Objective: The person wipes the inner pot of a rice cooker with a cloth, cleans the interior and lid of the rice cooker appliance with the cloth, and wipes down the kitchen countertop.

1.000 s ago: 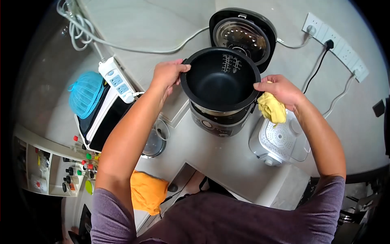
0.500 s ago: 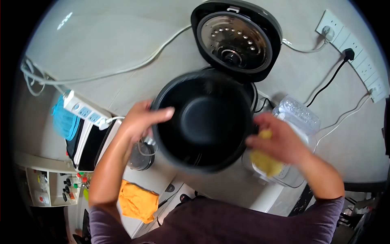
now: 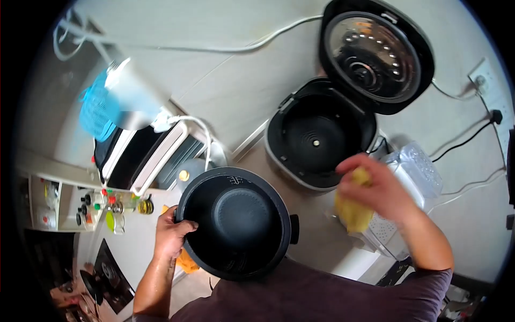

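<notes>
My left hand (image 3: 173, 236) grips the rim of a black rice cooker inner pot (image 3: 238, 220), its thumb over the edge. The pot is tilted so that its bare inside faces me, close to my body. In my right hand (image 3: 378, 188) is a crumpled yellow cloth (image 3: 352, 213), slightly blurred, near the cooker's right front edge. Behind them stands the rice cooker body (image 3: 308, 180) with its cavity exposed. Its hinged lid (image 3: 424, 80) is raised, showing a shiny metal inner plate.
A clear plastic container (image 3: 410, 161) stands right of the cooker. Wall sockets (image 3: 483, 80) with plugged cords are at far right. At left are a white power strip (image 3: 134, 88), a blue mesh item (image 3: 96, 110) and several bottles (image 3: 129, 201). Part of an orange cloth (image 3: 186, 262) shows below the pot.
The pot has moved down and left, away from the cooker, uncovering the cavity. My right hand has left the pot's side, still with the yellow cloth. The view has shifted.
</notes>
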Available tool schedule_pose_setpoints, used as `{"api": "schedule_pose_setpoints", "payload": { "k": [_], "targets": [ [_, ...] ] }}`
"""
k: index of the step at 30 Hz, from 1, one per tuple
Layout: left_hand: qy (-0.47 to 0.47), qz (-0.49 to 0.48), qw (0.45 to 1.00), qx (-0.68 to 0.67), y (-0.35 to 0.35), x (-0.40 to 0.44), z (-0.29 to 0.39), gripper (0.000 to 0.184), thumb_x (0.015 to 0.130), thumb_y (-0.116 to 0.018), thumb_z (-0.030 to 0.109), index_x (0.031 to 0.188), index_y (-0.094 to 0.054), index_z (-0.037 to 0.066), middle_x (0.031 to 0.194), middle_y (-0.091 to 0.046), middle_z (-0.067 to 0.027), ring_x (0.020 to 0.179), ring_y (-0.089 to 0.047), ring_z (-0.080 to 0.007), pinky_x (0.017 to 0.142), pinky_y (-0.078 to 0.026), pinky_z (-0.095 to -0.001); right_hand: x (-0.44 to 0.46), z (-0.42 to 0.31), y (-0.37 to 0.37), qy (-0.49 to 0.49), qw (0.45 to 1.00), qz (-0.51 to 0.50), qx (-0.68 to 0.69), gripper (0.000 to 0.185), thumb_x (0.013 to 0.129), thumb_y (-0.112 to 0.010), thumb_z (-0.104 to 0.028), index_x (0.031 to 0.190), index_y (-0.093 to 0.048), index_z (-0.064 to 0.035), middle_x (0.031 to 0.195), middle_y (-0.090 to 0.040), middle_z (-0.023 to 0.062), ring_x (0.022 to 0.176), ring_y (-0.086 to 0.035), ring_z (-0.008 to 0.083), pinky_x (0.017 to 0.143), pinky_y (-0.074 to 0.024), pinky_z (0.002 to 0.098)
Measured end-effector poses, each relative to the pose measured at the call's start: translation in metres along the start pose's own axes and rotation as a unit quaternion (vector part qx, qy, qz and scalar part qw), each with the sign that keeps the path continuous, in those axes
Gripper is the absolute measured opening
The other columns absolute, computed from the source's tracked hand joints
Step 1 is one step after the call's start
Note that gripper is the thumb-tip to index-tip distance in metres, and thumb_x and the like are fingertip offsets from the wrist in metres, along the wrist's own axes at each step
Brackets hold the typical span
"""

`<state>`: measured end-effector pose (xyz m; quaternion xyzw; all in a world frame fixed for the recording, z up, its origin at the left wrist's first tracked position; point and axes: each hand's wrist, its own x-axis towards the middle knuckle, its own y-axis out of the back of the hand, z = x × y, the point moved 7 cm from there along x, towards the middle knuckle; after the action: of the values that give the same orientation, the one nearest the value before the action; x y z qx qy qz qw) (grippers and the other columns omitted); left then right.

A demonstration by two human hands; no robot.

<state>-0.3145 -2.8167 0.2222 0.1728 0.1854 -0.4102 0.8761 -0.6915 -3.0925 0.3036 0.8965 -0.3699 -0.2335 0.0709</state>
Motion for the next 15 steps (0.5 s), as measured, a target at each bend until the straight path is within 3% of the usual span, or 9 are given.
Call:
{"api": "schedule_pose_setpoints", "payload": {
  "k": [2, 4, 9, 10, 15],
  "targets": [
    [0.013, 0.026, 0.999, -0.019, 0.009, -0.002, -0.027, 0.033, 0.078, -0.073, -0.008, 0.111, -0.073, -0.004, 0.084, -0.073, -0.0042, 0.07, -0.068, -0.0139, 0.072, -0.055, -0.0273, 0.002, -0.007, 0.018, 0.045, 0.989, 0.037, 0.134, 0.054, 0.096, -0.08, -0.002, 0.145, -0.06, -0.0079, 0.125, -0.069, 0.0021, 0.115, -0.068, 0.0137, 0.102, -0.0554, 0.0306],
    [0.016, 0.036, 0.998, -0.038, 0.01, 0.0, -0.053, 0.029, 0.078, -0.073, -0.007, 0.108, -0.073, -0.004, 0.084, -0.073, -0.0043, 0.071, -0.068, -0.0139, 0.072, -0.055, -0.0277, 0.008, -0.025, 0.033, 0.093, 0.979, 0.057, 0.172, 0.065, 0.091, -0.074, 0.01, 0.151, -0.055, -0.005, 0.129, -0.068, 0.0051, 0.121, -0.066, 0.016, 0.107, -0.0533, 0.0319],
    [-0.002, 0.018, 0.998, -0.063, -0.029, 0.011, -0.092, 0.026, 0.08, -0.073, -0.007, 0.105, -0.072, -0.002, 0.083, -0.07, -0.0002, 0.07, -0.062, -0.0111, 0.068, -0.052, -0.0274, 0.053, -0.052, 0.041, 0.184, 0.967, 0.161, 0.067, 0.041, 0.097, -0.075, 0.001, 0.135, -0.061, 0.0009, 0.118, -0.078, 0.0094, 0.106, -0.074, 0.0161, 0.095, -0.0588, 0.0309],
    [-0.008, 0.016, 0.998, -0.063, -0.036, 0.016, -0.101, 0.025, 0.08, -0.073, -0.007, 0.105, -0.072, -0.002, 0.082, -0.069, 0.0003, 0.07, -0.061, -0.0107, 0.067, -0.051, -0.0274, 0.067, -0.048, 0.04, 0.211, 0.964, 0.158, 0.023, 0.036, 0.098, -0.077, -0.001, 0.131, -0.065, 0.0004, 0.116, -0.078, 0.0091, 0.105, -0.074, 0.0152, 0.093, -0.0593, 0.0309],
    [-0.017, 0.004, 0.998, -0.065, -0.064, 0.033, -0.13, 0.016, 0.08, -0.074, -0.005, 0.094, -0.071, 0.0, 0.079, -0.068, 0.0003, 0.07, -0.061, -0.0108, 0.066, -0.051, -0.0283, 0.114, -0.055, 0.012, 0.208, 0.967, 0.127, 0.074, 0.033, 0.101, -0.078, -0.01, 0.131, -0.07, -0.0005, 0.108, -0.078, 0.0065, 0.099, -0.073, 0.0124, 0.089, -0.0587, 0.0297]
  ]
}}
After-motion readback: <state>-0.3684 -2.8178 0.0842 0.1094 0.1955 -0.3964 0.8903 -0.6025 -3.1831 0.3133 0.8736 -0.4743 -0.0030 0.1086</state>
